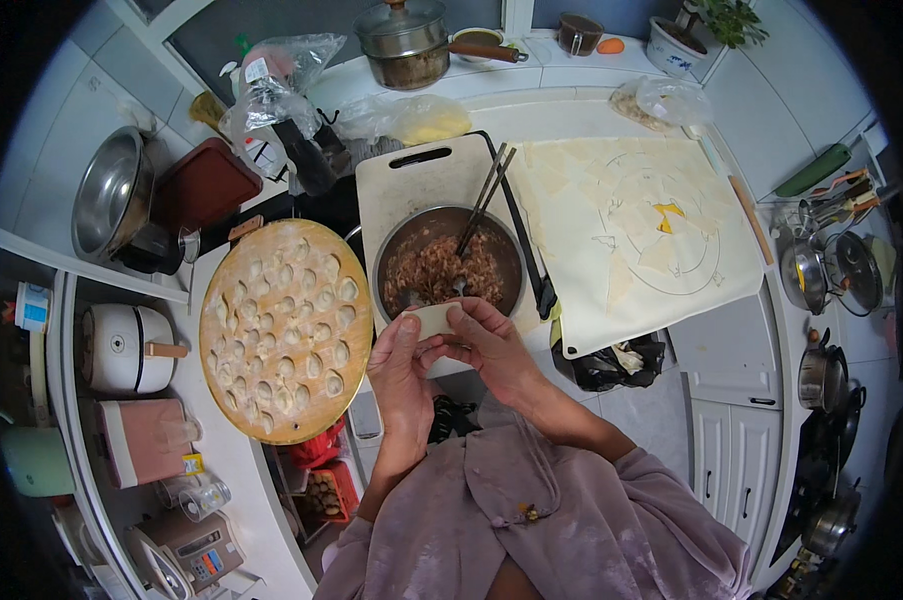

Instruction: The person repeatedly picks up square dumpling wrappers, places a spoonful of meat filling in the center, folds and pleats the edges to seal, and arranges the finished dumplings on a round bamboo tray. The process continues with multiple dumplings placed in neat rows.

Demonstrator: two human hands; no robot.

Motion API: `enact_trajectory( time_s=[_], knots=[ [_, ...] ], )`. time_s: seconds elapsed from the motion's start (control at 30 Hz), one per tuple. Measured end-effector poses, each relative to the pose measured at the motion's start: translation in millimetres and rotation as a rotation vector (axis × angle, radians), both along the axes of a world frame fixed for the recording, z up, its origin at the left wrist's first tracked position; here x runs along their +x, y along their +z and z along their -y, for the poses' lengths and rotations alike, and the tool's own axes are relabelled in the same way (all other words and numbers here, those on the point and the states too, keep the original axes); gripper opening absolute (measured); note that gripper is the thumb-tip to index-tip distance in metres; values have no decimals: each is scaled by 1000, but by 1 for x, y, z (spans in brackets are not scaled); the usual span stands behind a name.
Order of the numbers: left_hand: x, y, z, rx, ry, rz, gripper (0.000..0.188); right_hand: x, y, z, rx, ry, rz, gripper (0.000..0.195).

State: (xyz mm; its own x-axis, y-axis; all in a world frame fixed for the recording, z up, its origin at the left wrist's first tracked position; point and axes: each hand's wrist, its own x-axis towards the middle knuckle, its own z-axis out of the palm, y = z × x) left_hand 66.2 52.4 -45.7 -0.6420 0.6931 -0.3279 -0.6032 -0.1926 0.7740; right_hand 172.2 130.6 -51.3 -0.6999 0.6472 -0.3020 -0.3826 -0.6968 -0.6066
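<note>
Both my left hand point(404, 375) and my right hand point(495, 351) hold one pale dough wrapper point(436, 320) between thumbs and fingers. The wrapper looks folded over; whether filling is inside cannot be seen. Just beyond my hands, a steel bowl point(382, 255) of minced filling point(440, 262) rests on a white cutting board point(399, 178). A pair of chopsticks point(489, 195) leans in the bowl, and a spoon point(459, 286) sticks out of the filling. On my left lies a round wooden board point(282, 234) bearing rows of shaped dumplings point(286, 366).
To the right, a pale mat point(586, 300) carries loose dough sheets point(631, 274), with a rolling pin point(751, 219) past its edge. A black rubbish bag point(609, 367) hangs below. A lidded pot point(402, 56) stands on the back ledge. A rice cooker point(128, 349) sits at left.
</note>
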Motion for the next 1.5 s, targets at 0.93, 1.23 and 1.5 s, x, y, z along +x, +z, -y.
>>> enact_trajectory(
  time_s=[0.93, 1.23, 1.5],
  knots=[
    [-57, 11, 1, -55, -332, -743, 11, -8, -9, -47, 490, 281, 300, 21],
    [-86, 38, -7, -238, -846, -500, 7, -7, 43, -67, 1235, 493, 443, 18],
    [-86, 36, -10, -219, -865, -393, 21, -7, 46, -61, 1360, 436, 475, 15]
  ],
)
